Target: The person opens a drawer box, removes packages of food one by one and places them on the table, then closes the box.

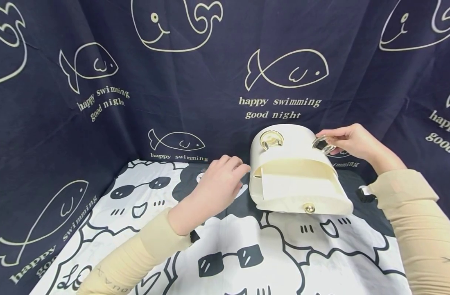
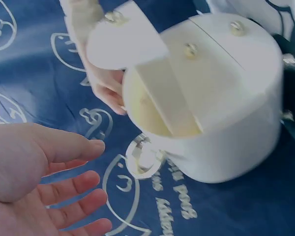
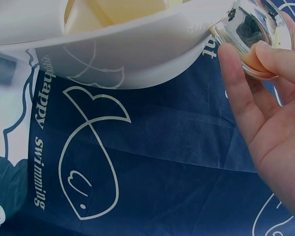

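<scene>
We locate the drawer unit (image 1: 296,141) on the cloth (image 1: 228,235), before the curtain (image 1: 210,82). Its top drawer (image 1: 295,186) projects forward; we find the top knob (image 1: 309,208) on its front, with the middle knob (image 2: 190,49) and bottom knob (image 2: 237,28) below. We note the left fitting (image 1: 272,140) and right fitting (image 1: 322,144) at the unit's upper sides. The left hand (image 1: 222,180) sits left of the unit, apart; the right hand (image 1: 353,141), on its right, grips the right fitting.

Fish-printed navy cloth (image 1: 195,90) is hanging along the far, left and right sides, while a black-and-white cartoon-patterned sheet (image 1: 228,233) is covering the near area.
</scene>
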The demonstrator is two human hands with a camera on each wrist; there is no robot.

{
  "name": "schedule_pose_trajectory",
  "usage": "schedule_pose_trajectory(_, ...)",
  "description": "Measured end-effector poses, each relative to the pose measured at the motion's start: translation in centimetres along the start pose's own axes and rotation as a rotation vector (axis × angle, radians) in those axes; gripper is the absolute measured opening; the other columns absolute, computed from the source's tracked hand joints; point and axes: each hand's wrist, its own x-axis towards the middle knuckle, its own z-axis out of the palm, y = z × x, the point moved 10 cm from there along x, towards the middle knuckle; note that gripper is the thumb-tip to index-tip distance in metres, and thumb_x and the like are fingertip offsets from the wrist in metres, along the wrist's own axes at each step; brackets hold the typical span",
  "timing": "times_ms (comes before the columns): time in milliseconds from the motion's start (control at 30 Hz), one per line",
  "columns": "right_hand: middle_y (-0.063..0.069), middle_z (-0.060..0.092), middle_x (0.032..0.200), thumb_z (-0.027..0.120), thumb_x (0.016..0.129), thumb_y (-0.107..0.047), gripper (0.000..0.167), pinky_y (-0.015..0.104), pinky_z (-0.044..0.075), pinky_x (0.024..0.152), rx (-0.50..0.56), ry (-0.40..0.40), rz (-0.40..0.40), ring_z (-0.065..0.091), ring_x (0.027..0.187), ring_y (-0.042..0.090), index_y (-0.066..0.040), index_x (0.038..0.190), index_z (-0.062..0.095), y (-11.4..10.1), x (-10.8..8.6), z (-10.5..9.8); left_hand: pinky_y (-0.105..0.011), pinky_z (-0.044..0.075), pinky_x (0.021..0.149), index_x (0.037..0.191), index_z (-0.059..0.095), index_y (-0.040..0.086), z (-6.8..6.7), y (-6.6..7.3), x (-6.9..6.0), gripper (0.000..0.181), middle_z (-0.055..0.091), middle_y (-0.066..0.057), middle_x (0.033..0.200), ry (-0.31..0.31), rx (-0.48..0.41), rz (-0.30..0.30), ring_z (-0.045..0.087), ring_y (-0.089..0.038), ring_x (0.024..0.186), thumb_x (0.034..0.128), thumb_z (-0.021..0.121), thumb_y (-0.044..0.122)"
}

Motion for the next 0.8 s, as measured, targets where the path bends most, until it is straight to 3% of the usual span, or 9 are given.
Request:
schedule_pose_trajectory(233, -0.033, 0.059, 0.089, 0.06, 0.089, -0.001, 0.027, 0.023, 0.055, 0.061, 0.009, 0.004, -0.011, 0.068, 0.066, 0.01, 0.002, 0.115, 0.065, -0.1, 0.0, 0.0, -0.034, 0.046, 0.072, 0.106, 0.063, 0.012, -1.8, 3.0, 0.4, 0.036, 0.059, -0.003, 0.103, 0.098, -0.09, 0.057, 0.054, -0.022, 0.092, 0.0718, 0.071, 0.006)
schedule_pose_trajectory(467, -0.03, 0.061, 0.09, 0.06, 0.089, -0.001, 0.027, 0.024, 0.055, 0.061, -0.004, 0.002, -0.009, 0.068, 0.067, 0.008, 0.001, 0.116, 0.065, 0.0, 0.1, 0.1, -0.031, 0.044, 0.076, 0.107, 0.061, 0.017, -1.3, 5.5, 0.4, 0.041, 0.057, 0.0, 0.105, 0.108, -0.152, 0.102, 0.053, -0.018, 0.096, 0.0701, 0.077, 0.014)
schedule_pose_trajectory(600, -0.008, 0.07, 0.099, 0.06, 0.089, -0.002, 0.028, 0.023, 0.055, 0.061, -0.017, -0.001, 0.006, 0.068, 0.066, 0.01, 0.0, 0.117, 0.065, 0.2, 0.2, 0.1, -0.031, 0.044, 0.077, 0.108, 0.06, 0.018, -0.8, 6.8, 0.4, 0.041, 0.056, 0.001, 0.106, 0.095, -0.184, 0.119, 0.053, -0.017, 0.098, 0.071, 0.078, 0.016)
schedule_pose_trajectory(700, 0.014, 0.069, 0.107, 0.06, 0.09, -0.003, 0.029, 0.022, 0.054, 0.061, -0.035, -0.005, 0.017, 0.069, 0.065, 0.013, -0.001, 0.118, 0.064, 0.4, 0.1, 0.1, -0.031, 0.044, 0.08, 0.108, 0.06, 0.018, -0.5, 7.5, 0.5, 0.041, 0.056, 0.001, 0.106, 0.112, -0.188, 0.127, 0.053, -0.017, 0.099, 0.0708, 0.078, 0.017)
schedule_pose_trajectory(800, 0.021, 0.066, 0.11, 0.06, 0.09, -0.003, 0.03, 0.02, 0.054, 0.061, -0.048, -0.002, 0.026, 0.069, 0.065, 0.014, -0.001, 0.119, 0.064, 0.5, 0.1, 0.1, -0.03, 0.043, 0.083, 0.107, 0.061, 0.019, -0.2, 8.3, 0.6, 0.038, 0.056, 0.002, 0.107, 0.138, -0.158, 0.142, 0.052, -0.016, 0.099, 0.0718, 0.075, 0.017)
